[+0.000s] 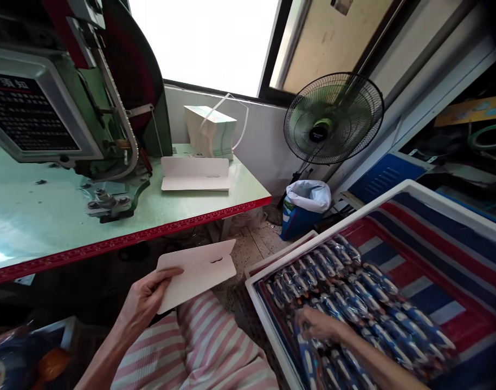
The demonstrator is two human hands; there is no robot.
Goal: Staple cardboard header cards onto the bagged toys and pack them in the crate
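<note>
A folded white card (197,276) with a small cut-out slot is pinched at its left edge by my left hand (152,290), above my striped lap. My right hand (319,323) reaches into a white-rimmed tray (258,303) at the lower right. It is at the near rows of blue plastic-wrapped items (341,303), its fingers curled and blurred; which item it grips, if any, I cannot make out. Another folded white card (194,181) lies on the green table, in front of a strapped stack of cards (213,130).
A green machine (105,119) stands on the table (60,216), which has a red front edge. Behind the tray are a standing fan (333,119) and a lined bin (302,211). Wrapped items (24,357) lie at the lower left.
</note>
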